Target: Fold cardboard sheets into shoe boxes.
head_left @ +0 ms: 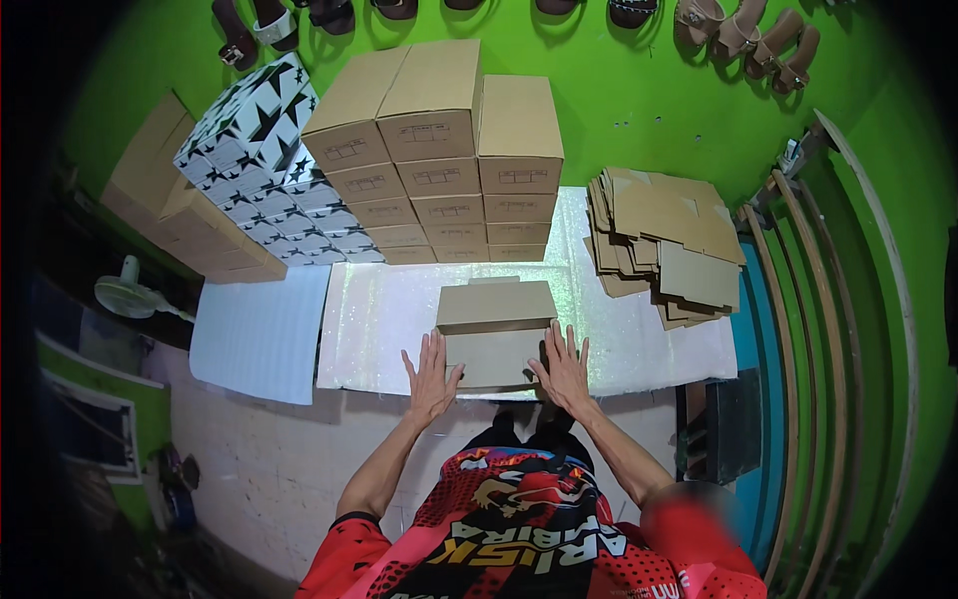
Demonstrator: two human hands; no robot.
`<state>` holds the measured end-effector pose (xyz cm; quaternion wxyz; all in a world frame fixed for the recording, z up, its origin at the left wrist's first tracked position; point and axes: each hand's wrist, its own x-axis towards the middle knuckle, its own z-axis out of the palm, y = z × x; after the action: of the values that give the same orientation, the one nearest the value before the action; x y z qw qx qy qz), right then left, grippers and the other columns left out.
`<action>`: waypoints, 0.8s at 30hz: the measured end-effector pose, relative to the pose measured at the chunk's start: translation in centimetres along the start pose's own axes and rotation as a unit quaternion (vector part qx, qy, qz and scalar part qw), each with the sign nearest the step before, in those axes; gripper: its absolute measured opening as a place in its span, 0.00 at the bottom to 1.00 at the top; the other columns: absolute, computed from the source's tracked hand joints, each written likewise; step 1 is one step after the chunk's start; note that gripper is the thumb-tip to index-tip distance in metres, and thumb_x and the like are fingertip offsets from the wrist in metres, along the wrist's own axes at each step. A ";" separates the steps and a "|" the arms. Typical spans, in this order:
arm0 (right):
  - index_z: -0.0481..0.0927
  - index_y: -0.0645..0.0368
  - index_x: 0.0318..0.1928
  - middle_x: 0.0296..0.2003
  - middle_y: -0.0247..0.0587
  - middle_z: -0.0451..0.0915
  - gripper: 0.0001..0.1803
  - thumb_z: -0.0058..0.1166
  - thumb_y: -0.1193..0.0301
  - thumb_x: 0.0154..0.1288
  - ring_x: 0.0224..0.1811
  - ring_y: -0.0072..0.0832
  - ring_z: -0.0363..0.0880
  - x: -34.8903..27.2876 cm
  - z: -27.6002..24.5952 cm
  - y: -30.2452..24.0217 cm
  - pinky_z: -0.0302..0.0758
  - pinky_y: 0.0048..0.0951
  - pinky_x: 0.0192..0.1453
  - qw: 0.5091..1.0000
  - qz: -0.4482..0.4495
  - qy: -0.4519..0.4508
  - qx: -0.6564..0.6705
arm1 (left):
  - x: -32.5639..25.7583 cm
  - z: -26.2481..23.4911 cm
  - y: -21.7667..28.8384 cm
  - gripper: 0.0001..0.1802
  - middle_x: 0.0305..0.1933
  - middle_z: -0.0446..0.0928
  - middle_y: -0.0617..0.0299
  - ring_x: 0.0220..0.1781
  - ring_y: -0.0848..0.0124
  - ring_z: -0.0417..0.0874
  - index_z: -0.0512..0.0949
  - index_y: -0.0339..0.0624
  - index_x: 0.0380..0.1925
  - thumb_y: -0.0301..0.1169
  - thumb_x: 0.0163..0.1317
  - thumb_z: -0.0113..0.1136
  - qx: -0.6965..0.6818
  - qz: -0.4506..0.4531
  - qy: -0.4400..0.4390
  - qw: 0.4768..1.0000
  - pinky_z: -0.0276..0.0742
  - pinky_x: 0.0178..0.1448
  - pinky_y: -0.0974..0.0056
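Observation:
A brown cardboard box (496,357) lies in front of me at the near edge of the table (384,319). Its far panel (496,301) stands raised along the back, with a small flap behind it. At the box's left side rests my left hand (429,381), fingers stretched out and thumb spread toward the box. My right hand (565,371) is placed the same way at the right side, fingers extended. Neither hand grips anything. Whether the palms press on the box sides or only lie beside them is hard to tell.
Stacked brown boxes (431,140) rise behind the open one, with white star-patterned boxes (249,130) to their left. Flattened cardboard (664,235) is piled at the right. A fan (130,292) stands far left; wooden rails (820,329) line the right. Sandals (736,35) hang on the green wall.

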<state>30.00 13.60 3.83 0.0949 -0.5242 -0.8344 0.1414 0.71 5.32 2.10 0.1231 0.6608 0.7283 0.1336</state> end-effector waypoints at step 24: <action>0.68 0.48 0.78 0.79 0.50 0.65 0.40 0.34 0.37 0.80 0.84 0.54 0.56 21.2 3.0 -1.6 0.40 0.67 0.86 0.989 -0.068 -0.131 -0.014 | 0.0 2.1 6.8 0.33 0.87 0.57 0.62 0.89 0.61 0.52 0.62 0.67 0.81 0.55 0.80 0.46 0.062 0.181 -0.046 0.980 0.41 0.86 0.32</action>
<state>18.54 31.64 1.78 -0.0136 -0.4444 -0.8753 0.1903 7.76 6.03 2.57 0.0889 0.7935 0.5970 0.0776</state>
